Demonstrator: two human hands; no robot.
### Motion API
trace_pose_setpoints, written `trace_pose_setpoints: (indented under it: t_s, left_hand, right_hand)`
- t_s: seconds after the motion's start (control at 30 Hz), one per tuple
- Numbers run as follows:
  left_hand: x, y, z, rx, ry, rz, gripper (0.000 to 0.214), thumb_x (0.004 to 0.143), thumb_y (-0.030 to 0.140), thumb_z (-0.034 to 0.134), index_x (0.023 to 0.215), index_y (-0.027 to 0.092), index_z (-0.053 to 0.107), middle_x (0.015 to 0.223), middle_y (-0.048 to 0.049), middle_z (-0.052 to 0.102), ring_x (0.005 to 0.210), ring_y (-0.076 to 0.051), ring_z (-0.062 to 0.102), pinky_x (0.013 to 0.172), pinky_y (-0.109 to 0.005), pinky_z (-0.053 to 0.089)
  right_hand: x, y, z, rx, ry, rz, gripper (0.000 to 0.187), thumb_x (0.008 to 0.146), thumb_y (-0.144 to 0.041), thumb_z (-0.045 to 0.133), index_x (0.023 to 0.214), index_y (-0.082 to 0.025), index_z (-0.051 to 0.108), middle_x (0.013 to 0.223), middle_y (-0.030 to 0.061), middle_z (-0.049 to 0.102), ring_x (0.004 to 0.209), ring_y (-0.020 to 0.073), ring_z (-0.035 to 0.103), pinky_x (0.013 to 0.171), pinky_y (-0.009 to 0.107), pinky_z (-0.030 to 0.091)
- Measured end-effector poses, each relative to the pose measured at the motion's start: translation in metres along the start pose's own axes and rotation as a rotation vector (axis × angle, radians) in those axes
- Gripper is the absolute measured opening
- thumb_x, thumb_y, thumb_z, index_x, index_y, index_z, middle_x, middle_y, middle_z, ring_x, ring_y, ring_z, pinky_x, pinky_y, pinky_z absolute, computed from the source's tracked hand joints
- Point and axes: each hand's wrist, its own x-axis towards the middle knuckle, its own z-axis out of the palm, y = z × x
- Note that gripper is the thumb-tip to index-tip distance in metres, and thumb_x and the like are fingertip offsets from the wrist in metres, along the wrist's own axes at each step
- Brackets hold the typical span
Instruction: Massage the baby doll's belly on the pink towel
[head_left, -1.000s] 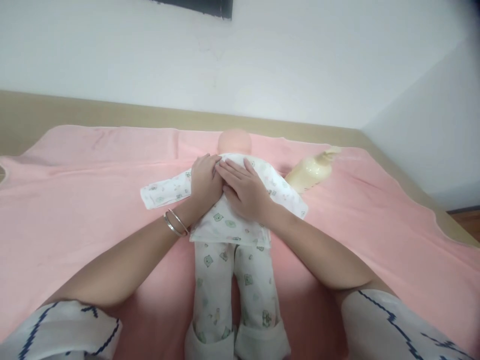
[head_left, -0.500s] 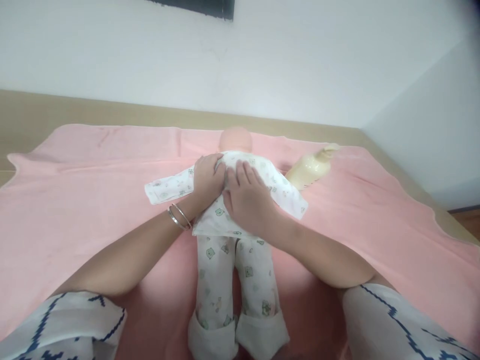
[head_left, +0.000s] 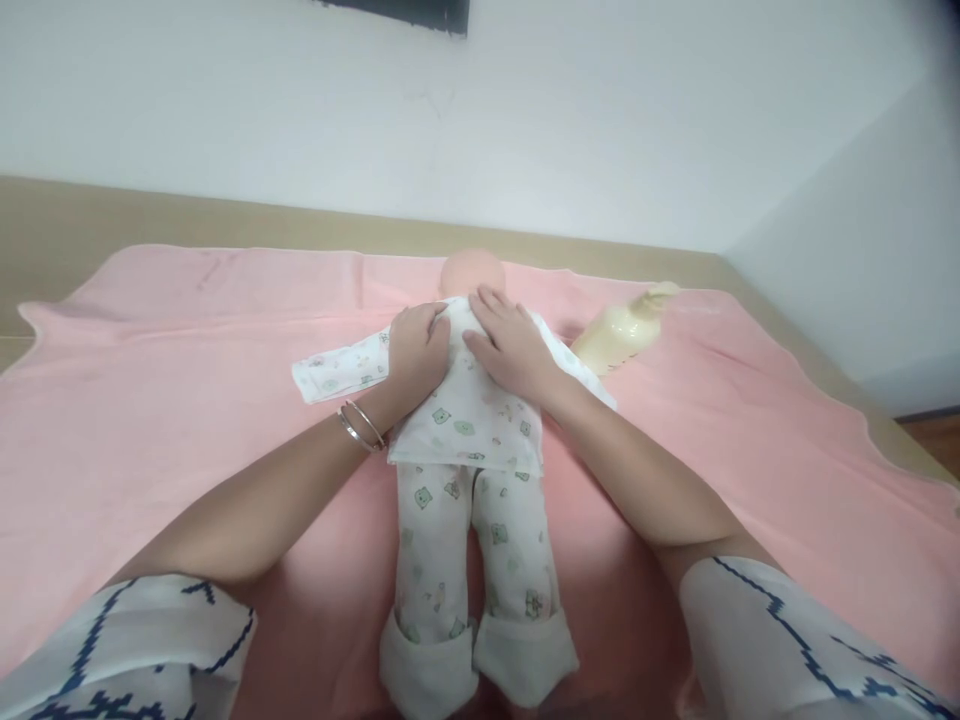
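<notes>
Head view: a baby doll with a smooth, rounded, pinkish head [head_left: 472, 272] lies stretched out in the middle of a soft pink cloth [head_left: 187, 420], its head toward the wall and its legs toward the person. The doll wears a white fabric top [head_left: 469, 430] printed with small green and grey animal figures, and matching trousers [head_left: 431, 540] whose 2 legs end in thick, plain white turned-up cuffs [head_left: 427, 665]. The top's long sleeve [head_left: 341, 368] on the person's left lies out sideways, flat and straight-ended; the other is partly covered by the person's right forearm.

Both hands rest on the top. The left hand [head_left: 416, 355] curves over its upper left side, thumb angled upward; whether it grips the fabric I cannot tell. The right hand [head_left: 514, 345] lies flat and unclenched, fingers extended together to the collar at the lower edge of the head, thumb apart. 2 thin, shiny silver-coloured bangles [head_left: 360, 425] circle the left wrist, and the person's loose white sleeves [head_left: 172, 640] carry jagged navy lines.

Near the doll, on the person's right, a glossy cream-yellow rounded bottle [head_left: 619, 335] lies tilted on the cloth. Around the cloth's wavy edge shows a smooth beige bench [head_left: 225, 217], against a matte white wall [head_left: 300, 110].
</notes>
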Motion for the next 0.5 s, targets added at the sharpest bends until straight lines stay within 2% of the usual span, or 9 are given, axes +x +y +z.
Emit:
trace_pose_setpoints:
  t_s: [0.13,0.27,0.4,0.5]
  left_hand:
    - [0.0,0.002,-0.001,-0.006,0.001,-0.007,0.039,0.092,0.03,0.039,0.109,0.02,0.072,0.113,-0.0102,0.076,0.109,-0.028,0.066,0.105,-0.047,0.049]
    - [0.0,0.002,-0.001,-0.011,0.002,-0.006,0.04,0.09,0.03,0.039,0.108,0.018,0.072,0.114,-0.0118,0.076,0.11,-0.029,0.066,0.104,-0.047,0.05]
    - [0.0,0.0,0.0,-0.024,0.021,-0.005,0.035,0.089,0.03,0.04,0.098,0.02,0.072,0.106,-0.0096,0.077,0.101,-0.027,0.066,0.099,-0.045,0.052]
    - [0.001,-0.001,0.001,-0.032,0.021,-0.002,0.035,0.089,0.029,0.04,0.098,0.019,0.072,0.105,-0.0096,0.077,0.099,-0.026,0.066,0.099,-0.044,0.052]
  right_hand:
    - [0.001,0.002,0.002,-0.019,0.044,0.074,0.065,0.103,-0.036,0.034,0.159,-0.004,0.033,0.169,0.0199,0.029,0.158,0.0356,0.027,0.127,0.061,0.025]
    - [-0.009,-0.01,0.005,-0.088,0.049,0.08,0.061,0.104,-0.032,0.031,0.157,-0.001,0.036,0.165,0.0239,0.035,0.155,0.0386,0.032,0.125,0.061,0.028]
    - [-0.028,-0.03,0.008,-0.167,0.076,-0.014,0.058,0.103,-0.029,0.034,0.156,-0.006,0.041,0.166,0.0221,0.034,0.155,0.0428,0.029,0.125,0.065,0.026]
    - [-0.04,-0.042,0.008,-0.207,0.053,-0.101,0.061,0.102,-0.029,0.037,0.157,-0.003,0.039,0.167,0.0209,0.033,0.157,0.0439,0.025,0.127,0.065,0.023]
